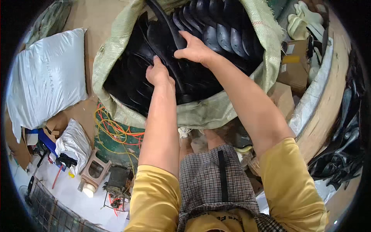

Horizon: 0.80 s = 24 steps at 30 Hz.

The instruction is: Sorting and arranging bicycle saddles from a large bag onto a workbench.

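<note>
A big pale woven sack [272, 34] stands open in front of me, packed with glossy black curved, sole-shaped pieces [224, 36]. Both of my hands are inside its mouth. My left hand [159, 73] is closed at the edge of a black piece, thumb on top; its other fingers are mostly hidden. To its right, my right hand [195, 50] has thumb and forefinger bent in a C against a long curved black piece [164, 21], which rises toward the sack's far rim. Its remaining fingers are out of sight.
A stuffed white plastic bag [48, 77] lies at left, above a smaller white bag [73, 145]. Orange and yellow cords [116, 129] trail on the green floor by the sack. Cardboard boxes [295, 63] and a heap of black pieces [340, 158] are on the right.
</note>
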Available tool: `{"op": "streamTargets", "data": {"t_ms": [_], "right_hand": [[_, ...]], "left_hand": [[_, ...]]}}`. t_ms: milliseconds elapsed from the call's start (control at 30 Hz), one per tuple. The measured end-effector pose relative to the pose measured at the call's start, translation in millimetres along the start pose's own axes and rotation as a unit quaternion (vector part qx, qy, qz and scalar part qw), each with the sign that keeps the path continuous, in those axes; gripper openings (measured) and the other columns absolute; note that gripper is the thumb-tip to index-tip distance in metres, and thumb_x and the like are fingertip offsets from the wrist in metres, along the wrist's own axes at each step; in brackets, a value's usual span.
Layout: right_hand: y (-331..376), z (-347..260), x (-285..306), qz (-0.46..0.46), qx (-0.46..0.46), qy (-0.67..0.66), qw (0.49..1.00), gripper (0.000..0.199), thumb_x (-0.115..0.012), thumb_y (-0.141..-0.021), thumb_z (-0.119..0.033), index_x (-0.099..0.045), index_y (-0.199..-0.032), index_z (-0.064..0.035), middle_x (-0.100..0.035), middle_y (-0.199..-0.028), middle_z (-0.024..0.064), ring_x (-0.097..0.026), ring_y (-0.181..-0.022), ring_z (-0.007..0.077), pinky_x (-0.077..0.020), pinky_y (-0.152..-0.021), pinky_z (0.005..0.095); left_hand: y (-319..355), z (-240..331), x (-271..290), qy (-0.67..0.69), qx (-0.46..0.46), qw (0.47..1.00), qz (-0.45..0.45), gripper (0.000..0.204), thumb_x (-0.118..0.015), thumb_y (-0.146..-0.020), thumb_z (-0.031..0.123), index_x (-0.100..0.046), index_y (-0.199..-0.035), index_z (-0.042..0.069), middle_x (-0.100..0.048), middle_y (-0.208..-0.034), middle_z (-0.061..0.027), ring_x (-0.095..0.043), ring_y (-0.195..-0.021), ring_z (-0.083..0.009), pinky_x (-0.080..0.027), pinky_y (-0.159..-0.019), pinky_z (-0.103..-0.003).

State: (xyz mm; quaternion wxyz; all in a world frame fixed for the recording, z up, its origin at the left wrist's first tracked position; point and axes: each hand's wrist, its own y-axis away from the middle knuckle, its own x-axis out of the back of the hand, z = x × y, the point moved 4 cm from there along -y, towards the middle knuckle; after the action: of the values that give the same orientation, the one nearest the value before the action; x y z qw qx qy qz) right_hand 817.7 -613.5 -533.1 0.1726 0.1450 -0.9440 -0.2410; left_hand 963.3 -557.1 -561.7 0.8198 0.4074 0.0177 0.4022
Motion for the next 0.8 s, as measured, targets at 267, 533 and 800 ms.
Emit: {"op": "streamTargets", "data": {"t_ms": [267,533,800], "right_hand": [[16.8,27.1,3.4,0.048,-0.060,-0.130,0.989,0.080,-0.076,-0.064,-0.040,-0.043,-0.120,0.0051,-0.053,-0.110,0.0194,-0.051,-0.105,0.0245,-0.0396,-0.091,0.0325],[113.4,49.8,-9.6,0.090,-0.018,-0.368,0.925,0.057,-0.064,-0.071,-0.021,-0.043,-0.120,-0.0015,-0.055,-0.105,0.0090,-0.051,-0.096,0.0181,-0.0399,-0.086,0.0301],[279.4,-10.3,10.0,0.162,-0.002,-0.388,0.908,0.041,-0.063,-0.082,-0.017,-0.045,-0.116,-0.0051,-0.052,-0.100,0.0020,-0.050,-0.095,0.0124,-0.0395,-0.085,0.0279]], "left_hand": [[19.4,-24.9,-11.1,0.082,0.149,0.962,-0.214,0.018,-0.063,-0.072,0.023,-0.057,-0.086,0.014,-0.057,-0.081,-0.0009,-0.051,-0.063,-0.0172,-0.038,-0.059,-0.028],[106.5,-34.1,40.0,0.082,0.077,0.947,-0.300,0.024,-0.059,-0.074,0.003,-0.051,-0.096,0.004,-0.059,-0.092,-0.0053,-0.059,-0.080,-0.0193,-0.049,-0.071,-0.034],[226.8,5.6,171.5,-0.094,0.185,0.870,-0.446,0.039,-0.057,-0.070,-0.001,-0.049,-0.109,0.000,-0.061,-0.094,-0.0120,-0.062,-0.077,-0.0263,-0.052,-0.070,-0.040]]}}
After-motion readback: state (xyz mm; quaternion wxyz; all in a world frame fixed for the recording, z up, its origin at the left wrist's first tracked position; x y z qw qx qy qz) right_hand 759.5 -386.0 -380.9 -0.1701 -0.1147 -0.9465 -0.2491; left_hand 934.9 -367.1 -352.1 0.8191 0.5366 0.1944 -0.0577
